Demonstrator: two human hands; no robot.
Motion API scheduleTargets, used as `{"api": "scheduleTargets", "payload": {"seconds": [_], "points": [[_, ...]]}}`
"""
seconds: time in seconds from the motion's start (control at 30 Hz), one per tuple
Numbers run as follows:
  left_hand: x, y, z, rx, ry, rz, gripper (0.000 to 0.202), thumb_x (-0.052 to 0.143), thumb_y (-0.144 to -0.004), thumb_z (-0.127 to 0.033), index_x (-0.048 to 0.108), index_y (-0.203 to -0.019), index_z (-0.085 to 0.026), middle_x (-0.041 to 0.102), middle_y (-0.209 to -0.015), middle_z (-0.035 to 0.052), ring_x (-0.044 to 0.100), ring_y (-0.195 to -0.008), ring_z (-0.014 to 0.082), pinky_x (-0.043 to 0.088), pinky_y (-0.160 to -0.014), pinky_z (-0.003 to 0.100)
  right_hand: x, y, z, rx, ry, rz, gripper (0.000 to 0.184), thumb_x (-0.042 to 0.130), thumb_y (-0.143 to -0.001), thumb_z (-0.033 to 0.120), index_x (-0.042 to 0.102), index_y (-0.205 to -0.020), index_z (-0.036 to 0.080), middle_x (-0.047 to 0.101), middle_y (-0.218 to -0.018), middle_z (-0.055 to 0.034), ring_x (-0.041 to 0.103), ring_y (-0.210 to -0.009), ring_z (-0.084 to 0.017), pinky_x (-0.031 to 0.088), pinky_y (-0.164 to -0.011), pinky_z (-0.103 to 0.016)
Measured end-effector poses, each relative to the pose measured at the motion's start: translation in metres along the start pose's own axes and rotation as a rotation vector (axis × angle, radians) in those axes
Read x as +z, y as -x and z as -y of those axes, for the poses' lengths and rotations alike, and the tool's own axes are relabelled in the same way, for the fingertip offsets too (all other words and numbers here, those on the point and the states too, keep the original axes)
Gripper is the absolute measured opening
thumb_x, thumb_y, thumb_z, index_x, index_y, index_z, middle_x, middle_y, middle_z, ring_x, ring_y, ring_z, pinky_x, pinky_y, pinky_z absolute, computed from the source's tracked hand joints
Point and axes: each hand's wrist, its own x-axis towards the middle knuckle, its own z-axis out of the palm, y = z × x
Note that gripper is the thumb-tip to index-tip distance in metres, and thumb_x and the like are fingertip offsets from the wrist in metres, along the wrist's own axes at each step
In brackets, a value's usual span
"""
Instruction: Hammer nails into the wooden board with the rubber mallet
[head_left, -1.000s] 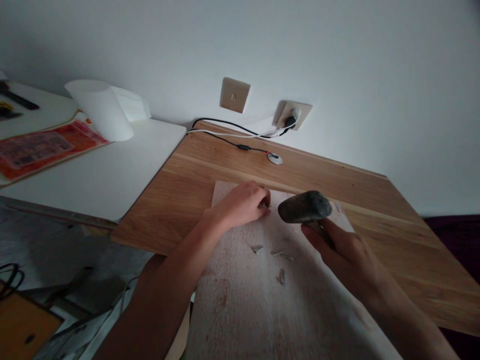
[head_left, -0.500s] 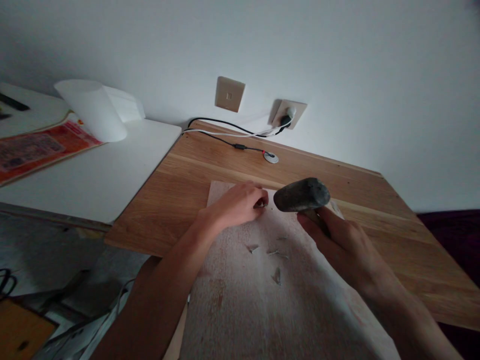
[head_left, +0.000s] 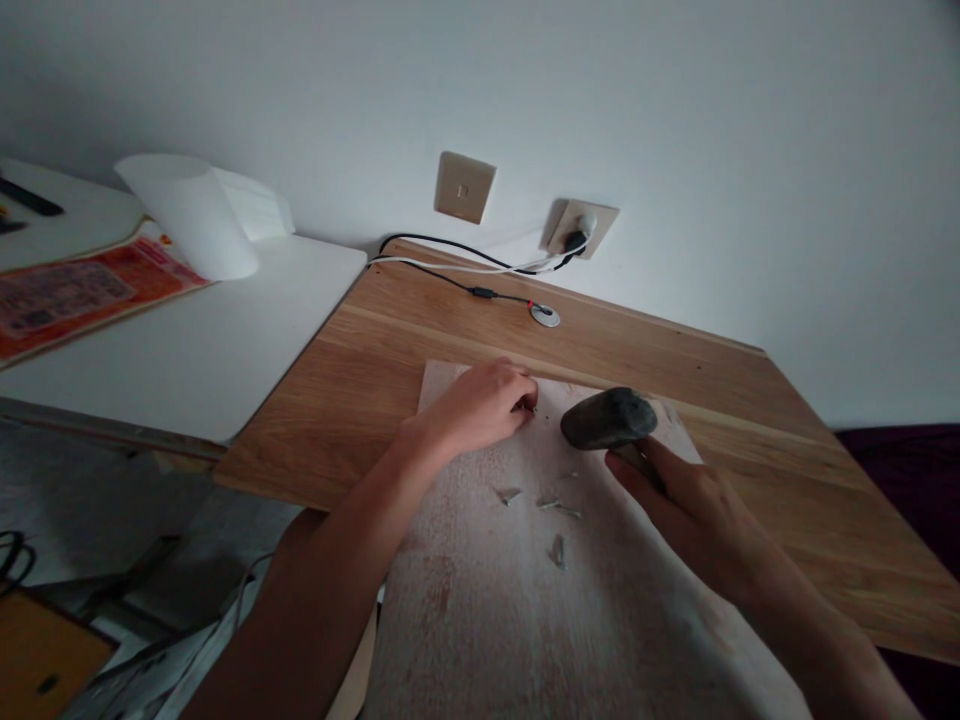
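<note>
My left hand (head_left: 480,405) rests near the far edge of a pale worn board (head_left: 525,600), its fingertips pinched on a small nail (head_left: 531,407) held against the board. My right hand (head_left: 690,500) is wrapped round the handle of a hammer, whose dark head (head_left: 609,418) hovers just right of the pinched nail. Several loose nails (head_left: 551,505) lie on the board between my two hands.
The board lies on a wooden desk (head_left: 720,400) against a white wall with a switch plate (head_left: 464,187) and a socket (head_left: 577,230) with plugged cables. A white table (head_left: 187,330) on the left carries a rolled white sheet (head_left: 191,215) and an orange printed sheet (head_left: 75,290).
The hammer head rose toward the nail half a second ago and now sits lower and further right. My left hand kept its pinch in the same spot.
</note>
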Motion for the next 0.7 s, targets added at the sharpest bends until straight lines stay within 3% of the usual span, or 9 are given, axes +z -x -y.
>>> {"api": "scheduleTargets", "payload": {"seconds": [0.13, 0.4, 0.57, 0.7], "points": [[0.0, -0.001, 0.001, 0.056, -0.039, 0.004, 0.013, 0.068, -0.093, -0.009, 0.076, -0.086, -0.016, 0.075, -0.093, 0.0081, 0.07, -0.098, 0.0249, 0.054, -0.089, 0.038, 0.003, 0.001, -0.003, 0.008, 0.002, 0.044, 0.032, 0.048, -0.105, 0.054, 0.061, -0.095, 0.027, 0.073, -0.074, -0.0043, 0.073, -0.07, -0.027, 0.043, -0.06, -0.033], [0.001, 0.002, 0.005, -0.034, 0.059, 0.013, 0.018, 0.071, -0.089, -0.01, 0.077, -0.105, -0.016, 0.077, -0.102, 0.0084, 0.071, -0.093, 0.0224, 0.054, -0.086, 0.035, -0.01, -0.017, 0.027, -0.081, 0.09, -0.13, 0.031, 0.049, -0.104, 0.051, 0.059, -0.087, 0.027, 0.061, -0.059, -0.0004, 0.06, -0.053, -0.021, 0.038, -0.055, -0.032], [-0.004, 0.005, 0.005, -0.099, 0.07, 0.01, 0.015, 0.074, -0.086, -0.013, 0.076, -0.1, -0.016, 0.076, -0.101, 0.0079, 0.07, -0.093, 0.0229, 0.054, -0.085, 0.035, -0.001, -0.025, 0.031, -0.139, 0.057, -0.015, 0.029, 0.046, -0.107, 0.047, 0.063, -0.099, 0.026, 0.069, -0.071, -0.0027, 0.066, -0.062, -0.022, 0.04, -0.058, -0.031], [-0.004, 0.004, 0.003, -0.088, 0.072, 0.019, 0.008, 0.078, -0.088, -0.017, 0.076, -0.095, -0.015, 0.076, -0.097, 0.0075, 0.07, -0.087, 0.0212, 0.053, -0.082, 0.034, 0.0, -0.02, 0.024, -0.067, 0.066, -0.041, 0.029, 0.047, -0.105, 0.048, 0.064, -0.098, 0.026, 0.068, -0.067, -0.0016, 0.067, -0.061, -0.023, 0.04, -0.057, -0.031]]}}
